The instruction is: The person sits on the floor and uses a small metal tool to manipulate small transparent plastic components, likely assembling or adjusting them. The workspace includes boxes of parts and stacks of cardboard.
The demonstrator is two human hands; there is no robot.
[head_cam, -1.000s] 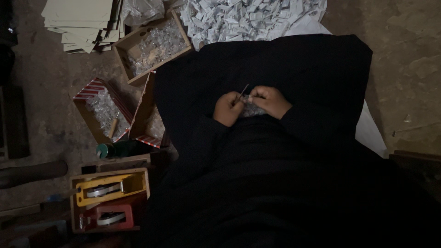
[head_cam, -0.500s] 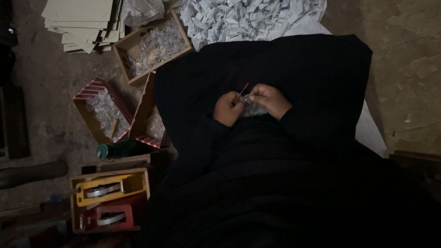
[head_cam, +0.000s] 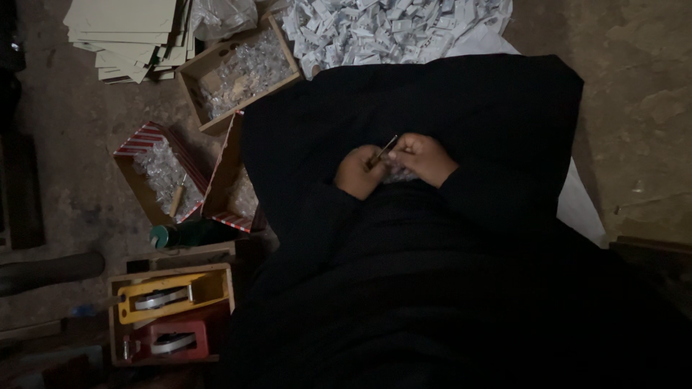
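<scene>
- the left hand (head_cam: 358,173) and the right hand (head_cam: 425,157) are both closed, together pinching a thin stick (head_cam: 383,150) over a small clear packet (head_cam: 398,173), which lies on the black cloth (head_cam: 447,94) of the lap.
- the stick looks light and stiff, best pinched near its end; the packet seems soft and slippery.
- left of the hands stands a striped red-white box (head_cam: 144,137) of clear packets; above them, a white paper pile (head_cam: 389,25).

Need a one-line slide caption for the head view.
Both hands, left hand and right hand, work a thin stick over a black-draped lap.
</scene>
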